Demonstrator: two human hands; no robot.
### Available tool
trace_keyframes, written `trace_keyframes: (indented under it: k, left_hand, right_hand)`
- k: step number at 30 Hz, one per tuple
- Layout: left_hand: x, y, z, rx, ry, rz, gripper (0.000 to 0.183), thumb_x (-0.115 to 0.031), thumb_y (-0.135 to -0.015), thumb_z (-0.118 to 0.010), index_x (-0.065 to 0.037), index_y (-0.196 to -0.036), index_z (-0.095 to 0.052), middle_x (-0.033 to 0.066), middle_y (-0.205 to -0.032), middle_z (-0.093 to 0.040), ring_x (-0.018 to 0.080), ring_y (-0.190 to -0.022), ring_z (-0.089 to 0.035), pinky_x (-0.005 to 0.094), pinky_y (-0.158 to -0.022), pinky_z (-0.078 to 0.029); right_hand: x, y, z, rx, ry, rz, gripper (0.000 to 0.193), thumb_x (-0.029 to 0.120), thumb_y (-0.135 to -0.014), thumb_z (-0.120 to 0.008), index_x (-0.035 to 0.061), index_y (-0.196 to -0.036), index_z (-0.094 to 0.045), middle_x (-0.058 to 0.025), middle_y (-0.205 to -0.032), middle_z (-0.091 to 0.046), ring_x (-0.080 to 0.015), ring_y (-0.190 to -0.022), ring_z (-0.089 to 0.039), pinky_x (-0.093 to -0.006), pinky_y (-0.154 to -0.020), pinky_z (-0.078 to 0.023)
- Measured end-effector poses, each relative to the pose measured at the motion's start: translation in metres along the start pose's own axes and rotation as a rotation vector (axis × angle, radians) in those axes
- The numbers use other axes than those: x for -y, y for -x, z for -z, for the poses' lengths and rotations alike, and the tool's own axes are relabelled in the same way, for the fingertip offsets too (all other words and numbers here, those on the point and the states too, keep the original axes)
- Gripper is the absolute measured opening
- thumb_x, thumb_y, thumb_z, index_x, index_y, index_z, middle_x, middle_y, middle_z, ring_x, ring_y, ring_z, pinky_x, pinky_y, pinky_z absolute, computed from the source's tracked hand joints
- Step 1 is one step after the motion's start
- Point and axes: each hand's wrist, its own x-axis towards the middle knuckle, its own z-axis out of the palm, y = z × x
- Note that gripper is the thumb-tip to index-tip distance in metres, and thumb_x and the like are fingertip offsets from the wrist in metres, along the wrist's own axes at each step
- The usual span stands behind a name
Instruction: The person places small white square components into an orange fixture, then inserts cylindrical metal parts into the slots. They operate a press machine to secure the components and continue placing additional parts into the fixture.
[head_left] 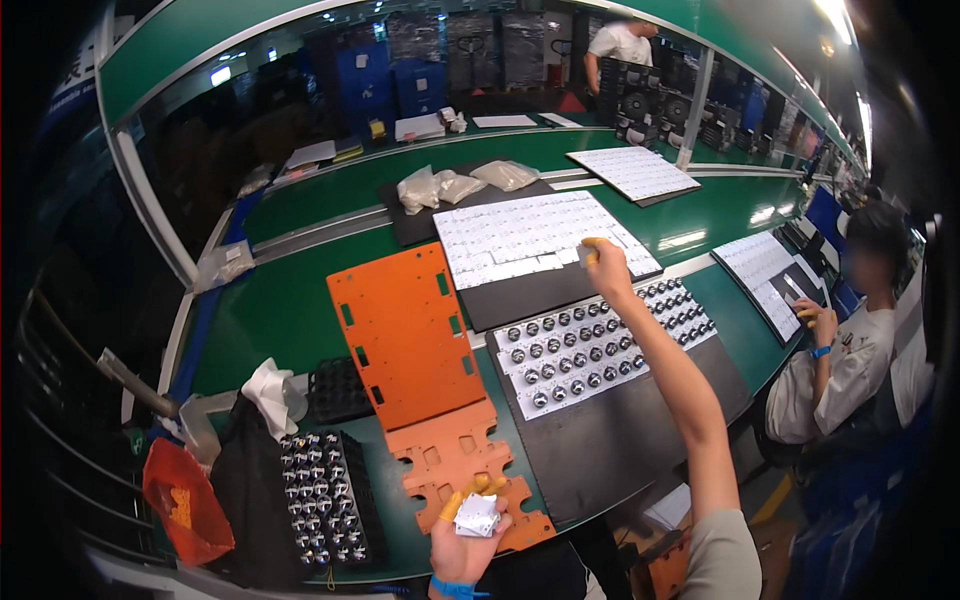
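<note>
My left hand (pixel 458 551), with yellow finger cots and a blue wrist strap, holds a small stack of white square circuit boards (pixel 477 515). It is over the lower, notched part of an orange fixture (pixel 450 443); the fixture's flat orange plate (pixel 405 335) extends beyond it. My right arm reaches forward. My right hand (pixel 608 270), also in yellow finger cots, is closed at the near edge of a white panel of small boards (pixel 530 228); what its fingertips grip is hard to make out. That panel lies on a dark foam sheet (pixel 520 298).
White boards with dark shiny domes (pixel 575 347) lie on a black mat (pixel 610 440). At left stand a black tray of shiny domes (pixel 325 500) and a red bag (pixel 185 505). Plastic bags (pixel 455 187) lie farther back. A co-worker (pixel 850 350) sits at right handling another panel.
</note>
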Motion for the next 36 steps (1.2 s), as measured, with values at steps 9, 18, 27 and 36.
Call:
trace_keyframes:
  k: [9,18,27,36]
  left_hand:
    - [-0.002,0.003,-0.005,0.075,-0.085,-0.059,0.048,-0.039,-0.105,-0.041,-0.001,-0.131,-0.055,0.0143,-0.129,-0.059,0.0269,-0.105,-0.057,0.0361,-0.078,-0.046]
    - [-0.007,0.033,0.006,0.105,-0.15,-0.203,0.052,-0.044,-0.107,-0.032,-0.008,-0.138,-0.053,0.0098,-0.134,-0.059,0.0232,-0.123,-0.057,0.043,-0.106,-0.045]
    - [-0.009,0.077,0.015,0.02,-0.178,-0.368,0.027,-0.028,-0.105,-0.042,-0.011,-0.118,-0.059,0.0047,-0.098,-0.064,0.018,-0.087,-0.06,0.0287,-0.062,-0.043]
    - [-0.009,0.11,0.018,0.087,-0.17,-0.399,0.027,-0.008,-0.101,-0.048,-0.007,-0.127,-0.049,0.0053,-0.114,-0.054,0.0181,-0.097,-0.055,0.0326,-0.073,-0.045]
  right_hand:
    - [0.243,0.153,0.099,0.518,-0.427,0.705,0.051,-0.007,-0.082,-0.058,0.0038,-0.132,-0.059,-0.0166,-0.116,-0.068,-0.0277,-0.1,-0.07,-0.0324,-0.077,-0.06]
    - [0.329,0.226,0.119,0.916,-0.288,0.846,0.051,0.018,-0.085,-0.069,0.0014,-0.132,-0.056,-0.0142,-0.096,-0.063,-0.0318,-0.082,-0.064,-0.0427,-0.072,-0.056]
    - [0.398,0.212,0.071,0.765,-0.492,0.521,0.026,0.024,-0.088,-0.071,0.003,-0.103,-0.071,-0.0128,-0.089,-0.064,-0.0325,-0.083,-0.064,-0.0422,-0.071,-0.052]
    - [0.426,0.222,0.012,0.781,-0.248,0.444,0.03,0.029,-0.083,-0.076,0.002,-0.095,-0.076,-0.0153,-0.083,-0.07,-0.032,-0.084,-0.067,-0.0467,-0.098,-0.045]
